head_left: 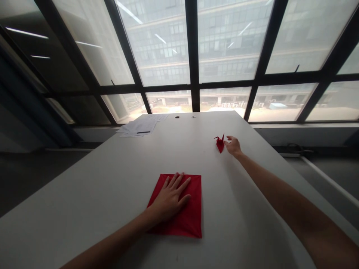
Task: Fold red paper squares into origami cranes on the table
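Observation:
My left hand [170, 198] lies flat, fingers stretched out, on a red square sheet of paper [192, 215] near the front of the white table [112, 194]. My right arm reaches far out to the right. My right hand [232, 145] is at a small folded red paper crane [220, 143], fingers touching or just beside its right side. I cannot make out whether the fingers pinch it.
A loose stack of white papers [138, 127] lies at the table's far left corner. Two small dark holes [185, 117] sit near the far edge. Large windows with dark frames [193, 56] stand behind the table.

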`<state>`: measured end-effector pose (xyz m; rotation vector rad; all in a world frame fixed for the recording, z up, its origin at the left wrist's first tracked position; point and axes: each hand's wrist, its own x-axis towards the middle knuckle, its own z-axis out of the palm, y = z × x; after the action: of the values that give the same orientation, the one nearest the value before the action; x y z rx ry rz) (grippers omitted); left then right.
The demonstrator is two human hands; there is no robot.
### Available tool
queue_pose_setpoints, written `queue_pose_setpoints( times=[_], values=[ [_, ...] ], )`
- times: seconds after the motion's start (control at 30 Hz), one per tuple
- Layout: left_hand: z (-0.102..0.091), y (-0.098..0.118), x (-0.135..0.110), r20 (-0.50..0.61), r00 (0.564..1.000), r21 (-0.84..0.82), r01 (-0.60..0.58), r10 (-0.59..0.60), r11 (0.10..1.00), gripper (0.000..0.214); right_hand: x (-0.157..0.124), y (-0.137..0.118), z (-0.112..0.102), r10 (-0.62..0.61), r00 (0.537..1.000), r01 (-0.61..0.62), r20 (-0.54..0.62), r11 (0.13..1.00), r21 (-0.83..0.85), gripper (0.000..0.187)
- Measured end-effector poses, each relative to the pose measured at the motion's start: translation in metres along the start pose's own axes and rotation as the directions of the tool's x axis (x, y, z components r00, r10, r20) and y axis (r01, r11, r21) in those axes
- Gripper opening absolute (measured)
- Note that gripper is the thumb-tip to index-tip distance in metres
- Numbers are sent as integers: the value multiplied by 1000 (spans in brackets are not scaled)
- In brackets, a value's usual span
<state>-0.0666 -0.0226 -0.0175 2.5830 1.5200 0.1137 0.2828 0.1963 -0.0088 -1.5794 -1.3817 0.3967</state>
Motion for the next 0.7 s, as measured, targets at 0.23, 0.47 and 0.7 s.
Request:
queue_pose_setpoints(
  times=[0.23, 0.47, 0.7],
  values=[
    [-43, -1, 50, -1, 999, -275, -50, 51, 960, 65, 6, 11, 22, -8, 995, -9, 95, 984, 180, 24],
    [-26, 48, 192, -298, 875, -883, -101, -381, 458, 51, -47, -17, -2, -215, 936, 112, 279, 932, 344, 23],
    [4, 68, 197, -299, 838, -954, -252, -456, 162, 35, -81, -26, -25, -223, 968, 152, 116, 887, 437, 26]
  ],
)
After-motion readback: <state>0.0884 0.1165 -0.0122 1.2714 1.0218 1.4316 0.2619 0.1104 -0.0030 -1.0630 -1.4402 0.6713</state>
